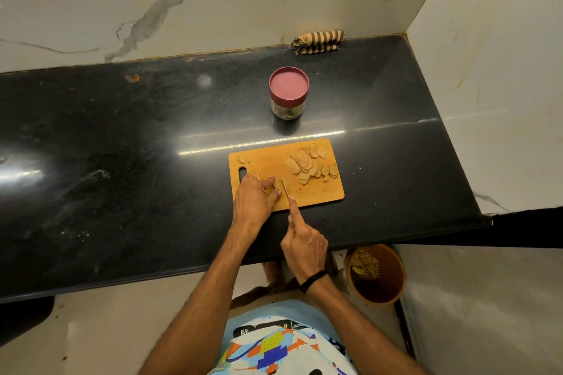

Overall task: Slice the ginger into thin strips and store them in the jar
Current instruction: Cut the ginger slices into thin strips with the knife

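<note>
A wooden cutting board [323, 192] lies on the black counter. Several flat ginger slices [306, 163] are heaped at its far right. My left hand [254, 199] pinches a small piece of ginger [272, 189] near the board's left front. My right hand [304, 245] grips a knife, index finger stretched along its spine; the blade [285, 189] stands on edge just right of my left fingers. A glass jar [288, 94] with a maroon lid on stands behind the board; some pieces show at its bottom.
A striped folded cloth [318, 41] lies at the back against the marble wall. The counter's [122, 161] front edge runs below my wrists. On the floor at the right stands a brown bucket [377, 274] with scraps. A wall bounds the counter on the right.
</note>
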